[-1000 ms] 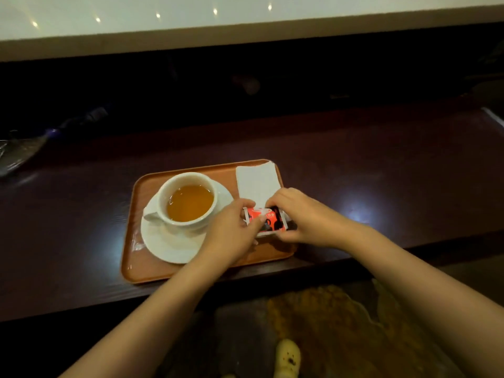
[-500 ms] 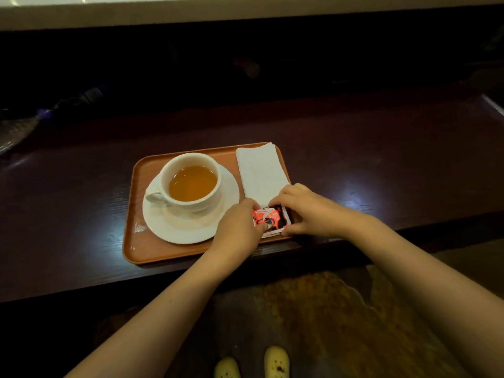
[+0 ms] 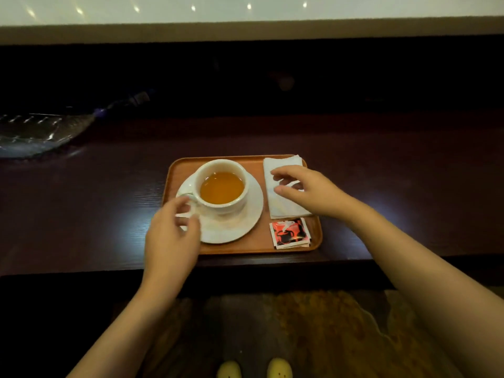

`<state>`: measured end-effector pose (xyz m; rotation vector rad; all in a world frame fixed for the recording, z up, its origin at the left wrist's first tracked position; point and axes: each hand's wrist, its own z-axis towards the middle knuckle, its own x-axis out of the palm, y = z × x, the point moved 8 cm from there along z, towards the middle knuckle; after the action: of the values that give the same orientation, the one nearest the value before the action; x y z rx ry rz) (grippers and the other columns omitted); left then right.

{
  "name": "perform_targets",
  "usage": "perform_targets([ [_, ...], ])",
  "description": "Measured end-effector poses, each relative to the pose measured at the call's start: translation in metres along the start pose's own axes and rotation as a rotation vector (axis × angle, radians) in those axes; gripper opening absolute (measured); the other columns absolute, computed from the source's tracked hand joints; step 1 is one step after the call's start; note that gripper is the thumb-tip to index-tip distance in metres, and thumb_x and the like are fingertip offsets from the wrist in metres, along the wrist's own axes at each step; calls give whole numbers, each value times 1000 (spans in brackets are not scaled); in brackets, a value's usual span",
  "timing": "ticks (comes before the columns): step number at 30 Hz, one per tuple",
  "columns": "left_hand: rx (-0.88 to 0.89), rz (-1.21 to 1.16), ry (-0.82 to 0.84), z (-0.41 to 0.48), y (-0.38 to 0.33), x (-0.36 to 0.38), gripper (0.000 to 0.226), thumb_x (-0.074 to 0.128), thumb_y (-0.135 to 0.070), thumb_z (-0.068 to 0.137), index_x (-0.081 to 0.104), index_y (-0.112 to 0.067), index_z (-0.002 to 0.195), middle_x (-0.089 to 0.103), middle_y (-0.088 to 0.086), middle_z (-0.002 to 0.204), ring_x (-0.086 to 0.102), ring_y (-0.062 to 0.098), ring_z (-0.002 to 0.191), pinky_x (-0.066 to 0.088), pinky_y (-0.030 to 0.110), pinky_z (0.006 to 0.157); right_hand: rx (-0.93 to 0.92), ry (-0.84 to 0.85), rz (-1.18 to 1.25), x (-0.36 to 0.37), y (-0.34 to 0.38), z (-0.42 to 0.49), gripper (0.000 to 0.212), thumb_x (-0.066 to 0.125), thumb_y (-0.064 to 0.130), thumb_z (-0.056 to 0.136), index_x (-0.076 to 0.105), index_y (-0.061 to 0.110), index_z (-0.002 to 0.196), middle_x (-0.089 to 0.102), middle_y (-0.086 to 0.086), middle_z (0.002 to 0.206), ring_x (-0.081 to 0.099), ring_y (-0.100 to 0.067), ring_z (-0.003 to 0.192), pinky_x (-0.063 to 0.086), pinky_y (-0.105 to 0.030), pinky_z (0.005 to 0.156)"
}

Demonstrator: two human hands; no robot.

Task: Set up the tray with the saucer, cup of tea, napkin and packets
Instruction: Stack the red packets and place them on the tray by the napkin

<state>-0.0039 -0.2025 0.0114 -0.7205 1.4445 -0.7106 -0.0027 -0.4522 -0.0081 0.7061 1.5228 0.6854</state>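
An orange-brown tray (image 3: 240, 248) lies on the dark wooden counter. On its left half a white saucer (image 3: 245, 223) carries a white cup (image 3: 237, 204) filled with amber tea, its handle pointing left. A folded white napkin (image 3: 283, 207) lies along the tray's right side, and red-and-black packets (image 3: 290, 233) rest at the near right corner. My left hand (image 3: 170, 238) hovers over the tray's left edge by the cup handle, fingers curled and apart, holding nothing. My right hand (image 3: 305, 190) hangs over the napkin with spread fingers, empty.
A clear plastic bag or wrapper (image 3: 35, 132) lies on the counter at the far left. The counter's front edge (image 3: 272, 264) runs just below the tray. Yellow slippers (image 3: 253, 368) show on the patterned floor beneath.
Both hands have let go of the packets, which now lie flat at the tray's near right corner. The left hand moved left to the cup handle; the right rose over the napkin.
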Motion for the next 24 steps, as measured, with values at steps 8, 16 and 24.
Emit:
perform_targets([
  [8,-182,-139,118,37,33,10,47,51,-19,85,43,-25,131,49,4,136,48,16,116,38,30,87,91,186,219,49,24,33,50,55,21,86,41,32,133,50,3,135,48,-15,121,43,-35,99],
  [16,-206,-207,170,45,40,19,46,51,-15,84,45,-21,130,50,6,135,51,15,116,39,26,88,107,73,301,54,30,25,49,62,25,84,46,33,129,53,6,132,49,-11,116,40,-23,86],
  [24,-203,-217,165,54,47,7,45,54,-17,83,49,-23,127,58,4,125,51,10,101,43,29,84,179,-5,305,56,25,14,45,54,23,88,42,30,131,47,2,138,45,-11,117,38,-25,89],
])
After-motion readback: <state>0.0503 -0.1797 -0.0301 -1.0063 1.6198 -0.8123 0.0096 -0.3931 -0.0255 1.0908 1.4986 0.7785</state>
